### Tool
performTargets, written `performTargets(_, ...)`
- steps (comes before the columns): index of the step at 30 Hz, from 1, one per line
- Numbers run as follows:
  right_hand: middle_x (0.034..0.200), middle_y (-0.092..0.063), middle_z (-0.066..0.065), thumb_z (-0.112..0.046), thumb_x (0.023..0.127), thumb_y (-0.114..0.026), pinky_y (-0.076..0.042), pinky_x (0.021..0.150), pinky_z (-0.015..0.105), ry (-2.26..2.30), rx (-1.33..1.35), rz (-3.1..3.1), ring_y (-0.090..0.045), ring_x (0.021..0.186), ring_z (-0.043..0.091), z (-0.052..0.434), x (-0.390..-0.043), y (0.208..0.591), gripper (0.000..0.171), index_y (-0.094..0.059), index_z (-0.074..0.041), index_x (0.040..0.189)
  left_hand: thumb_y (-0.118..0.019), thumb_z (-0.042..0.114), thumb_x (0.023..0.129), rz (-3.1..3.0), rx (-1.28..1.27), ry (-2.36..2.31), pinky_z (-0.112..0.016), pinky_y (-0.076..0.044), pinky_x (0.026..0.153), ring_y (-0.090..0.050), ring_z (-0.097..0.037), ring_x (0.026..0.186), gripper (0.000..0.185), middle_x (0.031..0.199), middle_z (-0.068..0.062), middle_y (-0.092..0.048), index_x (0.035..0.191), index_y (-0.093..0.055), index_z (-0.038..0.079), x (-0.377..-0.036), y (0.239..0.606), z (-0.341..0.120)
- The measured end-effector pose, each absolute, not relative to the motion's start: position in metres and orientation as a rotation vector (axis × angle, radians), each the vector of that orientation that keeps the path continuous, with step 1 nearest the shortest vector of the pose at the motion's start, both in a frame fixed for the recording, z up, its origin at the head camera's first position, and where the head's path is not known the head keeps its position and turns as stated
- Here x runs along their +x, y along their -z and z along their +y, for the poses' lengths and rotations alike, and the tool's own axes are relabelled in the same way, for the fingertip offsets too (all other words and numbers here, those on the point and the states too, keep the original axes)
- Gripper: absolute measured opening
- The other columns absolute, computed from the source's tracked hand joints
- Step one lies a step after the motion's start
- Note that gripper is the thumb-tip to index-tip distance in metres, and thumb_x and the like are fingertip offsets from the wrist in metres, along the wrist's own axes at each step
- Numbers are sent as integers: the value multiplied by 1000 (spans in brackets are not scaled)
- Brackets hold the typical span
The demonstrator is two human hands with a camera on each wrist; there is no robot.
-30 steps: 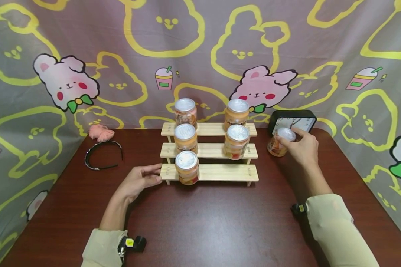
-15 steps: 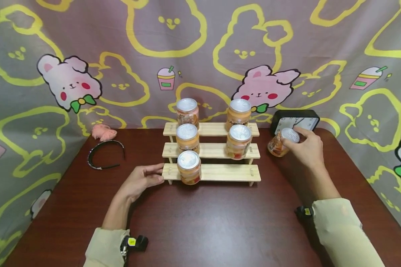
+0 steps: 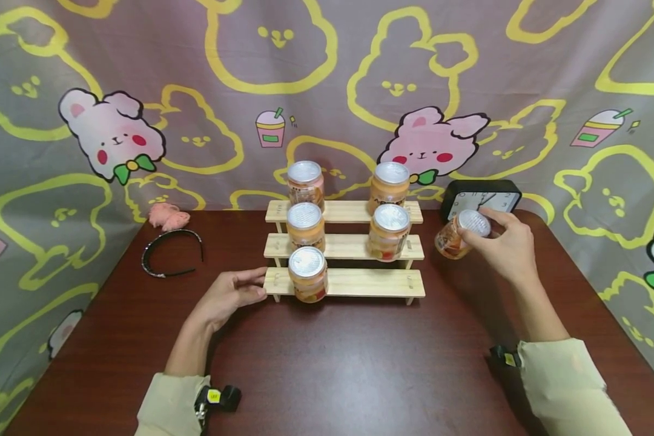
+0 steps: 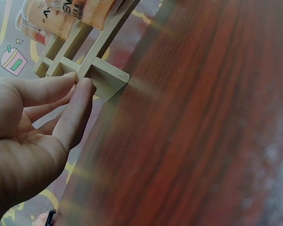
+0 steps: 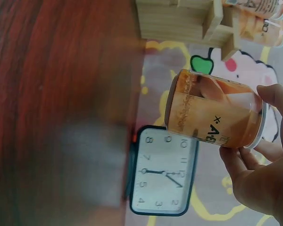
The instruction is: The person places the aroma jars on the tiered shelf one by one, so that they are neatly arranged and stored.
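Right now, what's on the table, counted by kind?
Jars: 6, five on the wooden rack, one in the right hand
Wooden racks: 1, left hand at its end
Clocks: 1
Headbands: 1
Pink hair ties: 1
Total: 10

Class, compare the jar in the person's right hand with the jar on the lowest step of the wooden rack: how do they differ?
The held jar is off the table, gripped by the right hand; the bottom-step jar rests on the rack. The held jar is tilted; the bottom-step jar stands upright. The held jar is right of the rack, by the clock. Both have silver lids and orange contents.
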State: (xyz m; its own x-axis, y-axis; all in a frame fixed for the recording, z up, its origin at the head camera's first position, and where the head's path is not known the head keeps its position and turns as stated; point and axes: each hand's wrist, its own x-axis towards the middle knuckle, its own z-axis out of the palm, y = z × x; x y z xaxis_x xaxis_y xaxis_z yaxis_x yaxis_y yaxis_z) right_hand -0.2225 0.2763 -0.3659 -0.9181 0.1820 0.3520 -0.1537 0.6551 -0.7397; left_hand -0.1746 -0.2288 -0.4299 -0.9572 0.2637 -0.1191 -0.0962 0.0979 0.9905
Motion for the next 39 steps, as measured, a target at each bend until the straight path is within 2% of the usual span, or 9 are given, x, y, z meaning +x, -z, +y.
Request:
performTargets(11, 127, -62, 18, -24, 84, -84, -47, 83, 8, -1179, 72, -2465, -52, 101, 8, 267, -212, 356, 60, -63, 3, 133, -63, -12, 91, 2118, 148, -1933, -23, -54, 83, -66, -12, 95, 58, 124, -27, -62, 145, -41, -17, -175, 430, -228)
performTargets(24, 125, -62, 17, -15, 81, -85, -43, 83, 3, -1176, 212, -2506, -51, 102, 3, 258, -196, 346, 55, -66, 3, 129, -62, -12, 92, 2114, 155, -1932, -23, -54, 84, -66, -12, 95, 57, 125, -29, -61, 145, -41, -17, -174, 428, -227)
performTargets(31, 123, -61, 20, -15, 81, -86, -42, 79, 1, -1137, 263, -2548, -56, 97, 10, 255, -188, 340, 56, -65, 4, 130, -62, -12, 92, 2125, 170, -1925, -23, -54, 83, -65, -11, 94, 57, 124, -29, -61, 145, -40, -18, -174, 427, -228)
performTargets(39, 122, -65, 19, -18, 79, -87, -44, 70, 4, -1047, 327, -2628, -62, 95, 26, 253, -183, 337, 55, -67, 2, 126, -62, -12, 92, 2126, 162, -1914, -23, -54, 83, -65, -10, 93, 58, 126, -31, -60, 145, -40, -17, -174, 427, -227)
